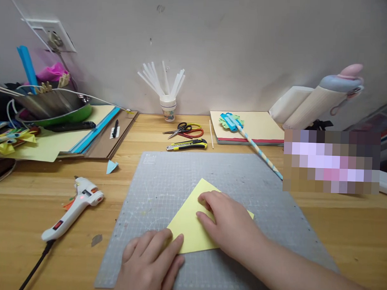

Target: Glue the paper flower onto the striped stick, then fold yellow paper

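Note:
A yellow sheet of paper (191,221), apparently folded into a triangle, lies on the grey cutting mat (167,173). At its lower left corner, my left hand (151,262) rests with its index fingertip on the paper and its thumb just below the edge. My right hand (225,218) lies across the right part of the sheet, thumb and index finger apart, covering some of it. Neither hand is closed around anything.
A white glue gun (72,210) lies left of the mat. Behind it are a utility knife (187,145), scissors (183,130) and a cup of white sticks (167,108). A striped stick (259,152) reaches over the mat's right rear edge. A green-rimmed pan (77,115) stands left.

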### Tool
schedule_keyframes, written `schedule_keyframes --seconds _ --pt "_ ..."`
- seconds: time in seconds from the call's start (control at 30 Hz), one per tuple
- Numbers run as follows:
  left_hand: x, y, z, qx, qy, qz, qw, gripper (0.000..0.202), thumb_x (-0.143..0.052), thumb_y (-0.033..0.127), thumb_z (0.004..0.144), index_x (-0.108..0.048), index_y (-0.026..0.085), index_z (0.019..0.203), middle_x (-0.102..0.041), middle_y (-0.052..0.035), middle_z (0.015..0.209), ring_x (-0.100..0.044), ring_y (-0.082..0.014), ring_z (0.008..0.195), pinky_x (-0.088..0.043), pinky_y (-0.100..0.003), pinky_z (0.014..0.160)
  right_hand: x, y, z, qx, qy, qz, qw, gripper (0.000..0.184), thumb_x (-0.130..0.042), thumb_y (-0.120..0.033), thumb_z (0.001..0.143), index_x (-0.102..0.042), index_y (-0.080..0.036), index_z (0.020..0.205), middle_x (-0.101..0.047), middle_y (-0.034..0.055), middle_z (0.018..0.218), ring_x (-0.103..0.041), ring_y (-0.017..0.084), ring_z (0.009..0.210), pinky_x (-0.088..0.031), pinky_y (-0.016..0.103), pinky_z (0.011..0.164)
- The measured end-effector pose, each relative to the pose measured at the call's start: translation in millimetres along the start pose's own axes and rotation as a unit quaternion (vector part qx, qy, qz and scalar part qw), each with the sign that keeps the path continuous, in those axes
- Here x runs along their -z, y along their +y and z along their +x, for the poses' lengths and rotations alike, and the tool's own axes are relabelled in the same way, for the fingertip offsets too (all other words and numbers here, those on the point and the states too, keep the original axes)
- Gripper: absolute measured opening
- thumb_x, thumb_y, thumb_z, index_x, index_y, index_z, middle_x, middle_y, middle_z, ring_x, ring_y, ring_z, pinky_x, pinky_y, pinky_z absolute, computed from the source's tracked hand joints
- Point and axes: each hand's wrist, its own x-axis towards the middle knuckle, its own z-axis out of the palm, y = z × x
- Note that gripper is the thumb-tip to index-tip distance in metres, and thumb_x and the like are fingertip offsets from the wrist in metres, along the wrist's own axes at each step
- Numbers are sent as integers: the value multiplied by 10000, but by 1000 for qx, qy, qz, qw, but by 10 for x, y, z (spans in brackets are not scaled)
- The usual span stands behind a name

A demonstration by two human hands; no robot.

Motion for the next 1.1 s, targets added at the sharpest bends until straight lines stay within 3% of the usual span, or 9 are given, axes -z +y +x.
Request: schedule_keyframes --seconds 0.17,0.33,0.5,0.6,0.77,0.93,1.1 --pt "-24 0 -12 3 1 -7 1000 249 -577 279 823 -610 262 1070 -668 -6 893 -625 -142 783 -439 -265 660 11 30 48 -37 -46 85 995 141 -490 -228 839 -594 -228 935 -638 1 782 -569 163 741 -341 260 612" --pt "-65 -13 -12 0 16 -2 1000 293 -583 293 815 -588 247 1104 -669 -6 885 -633 -137 773 -448 -260 650 -17 -8 165 -1 -18 -3 1000 255 -502 -318 863 -550 -192 647 -603 11 733 -515 142 677 -275 259 562" --pt "-107 -7 -19 7 11 12 1000 356 -584 296 806 -556 216 1151 -671 -22 919 -640 -147 791 -471 -279 664 -98 27 227 51 34 -24 998 172 -580 -279 815 -536 -192 673 -549 -4 764 -486 145 735 -294 272 625" --pt "-123 15 -8 8 6 22 1000 353 -588 320 797 -562 209 1131 -672 -45 1001 -644 -177 841 -497 -305 686 -102 57 243 50 26 -9 998 173 -587 -283 821 -540 -191 682 -537 -7 791 -484 137 740 -296 273 636" --pt "-133 75 96 36 -50 -17 998 218 -519 312 854 -590 198 1025 -658 -68 1071 -638 -169 857 -536 -278 680 -34 65 262 45 -7 3 999 176 -615 -285 817 -553 -187 684 -536 -8 816 -497 128 740 -308 273 647" --pt "-134 87 177 -28 -29 30 999 378 -498 253 848 -537 195 1219 -593 -85 1261 -625 -176 768 -544 -298 607 -15 66 267 53 -15 -1 998 155 -530 -218 853 -549 -178 705 -536 5 818 -509 132 757 -310 272 644" --pt "-149 75 181 -45 -29 52 997 398 -502 246 835 -554 185 1224 -560 -98 1305 -602 -169 735 -536 -291 588 -41 59 298 35 -4 -10 999 160 -518 -200 812 -514 -176 654 -521 6 774 -470 120 677 -269 266 594"
